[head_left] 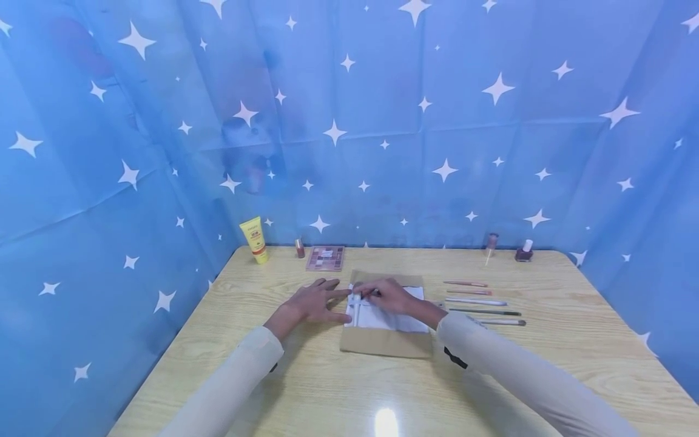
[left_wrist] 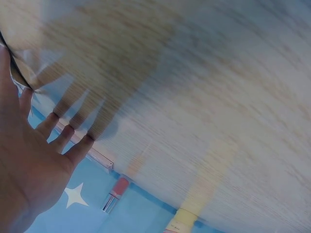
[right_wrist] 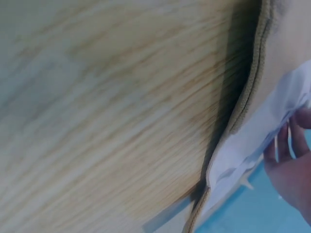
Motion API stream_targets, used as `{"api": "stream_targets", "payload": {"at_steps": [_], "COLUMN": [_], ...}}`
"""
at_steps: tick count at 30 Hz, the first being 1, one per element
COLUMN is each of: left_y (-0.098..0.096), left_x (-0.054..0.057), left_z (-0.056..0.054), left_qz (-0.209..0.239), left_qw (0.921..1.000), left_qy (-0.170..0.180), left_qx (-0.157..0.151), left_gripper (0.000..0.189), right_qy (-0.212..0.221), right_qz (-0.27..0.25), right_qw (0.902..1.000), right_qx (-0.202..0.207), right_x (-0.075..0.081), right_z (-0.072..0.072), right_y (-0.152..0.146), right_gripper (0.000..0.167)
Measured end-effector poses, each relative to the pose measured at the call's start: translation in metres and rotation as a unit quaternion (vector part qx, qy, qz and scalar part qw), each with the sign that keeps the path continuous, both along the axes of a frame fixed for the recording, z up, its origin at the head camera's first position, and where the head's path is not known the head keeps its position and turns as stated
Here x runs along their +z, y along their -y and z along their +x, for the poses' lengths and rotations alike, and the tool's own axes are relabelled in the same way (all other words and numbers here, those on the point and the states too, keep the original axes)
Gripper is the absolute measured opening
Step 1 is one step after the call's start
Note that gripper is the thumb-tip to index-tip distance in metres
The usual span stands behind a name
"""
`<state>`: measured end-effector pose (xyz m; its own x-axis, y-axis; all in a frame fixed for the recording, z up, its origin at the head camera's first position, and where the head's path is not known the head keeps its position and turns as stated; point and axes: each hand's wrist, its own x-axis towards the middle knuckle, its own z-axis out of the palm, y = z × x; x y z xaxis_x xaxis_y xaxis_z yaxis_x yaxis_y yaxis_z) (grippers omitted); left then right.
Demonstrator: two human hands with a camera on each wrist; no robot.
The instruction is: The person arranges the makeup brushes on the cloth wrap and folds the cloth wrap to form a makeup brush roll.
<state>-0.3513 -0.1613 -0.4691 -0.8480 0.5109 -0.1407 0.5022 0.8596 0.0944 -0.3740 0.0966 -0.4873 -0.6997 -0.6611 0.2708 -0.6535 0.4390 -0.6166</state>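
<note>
Brown case (head_left: 386, 343) lies on worktop (head_left: 317, 382), in from back edge. Left hand (head_left: 314, 301) splayed, holding nothing, at case's left edge; right hand (head_left: 390, 296) bent over white lining (head_left: 382, 321), can't tell if pinching.

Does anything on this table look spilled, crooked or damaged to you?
Nothing plainly spilled or damaged. The slim pink, white and dark makeup brushes lie roughly parallel beside the rectangular brown holder with white lining. One bright white patch on the pale wood-grain table stands out, but it's probably just reflected light.
</note>
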Motion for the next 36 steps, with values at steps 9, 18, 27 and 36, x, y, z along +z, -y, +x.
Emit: {"api": "stream_targets", "payload": {"at_steps": [9, 18, 27, 36], "left_y": [-0.001, -0.002, 0.0, 0.0], "left_x": [0.001, -0.004, -0.004, -0.003], "left_z": [0.002, -0.001, -0.001, 0.0], "left_qz": [0.002, -0.004, -0.001, -0.003], "left_qw": [1.0, 1.0, 1.0, 1.0], "left_qy": [0.003, 0.005, 0.0, 0.003], "left_qx": [0.001, 0.001, 0.002, 0.002], "left_gripper": [0.085, 0.085, 0.086, 0.087], "right_qy": [0.043, 0.021, 0.023, 0.043], "right_qz": [0.027, 0.043, 0.039, 0.024], "right_qw": [0.9982, 0.9982, 0.9986, 0.9987], "right_qx": [0.034, 0.038, 0.029, 0.006], "right_x": [0.002, 0.001, 0.002, 0.002], "right_z": [0.007, 0.012, 0.015, 0.016], "right_y": [0.0, -0.003, -0.003, -0.001], "right_gripper": [0.049, 0.048, 0.045, 0.048]}}
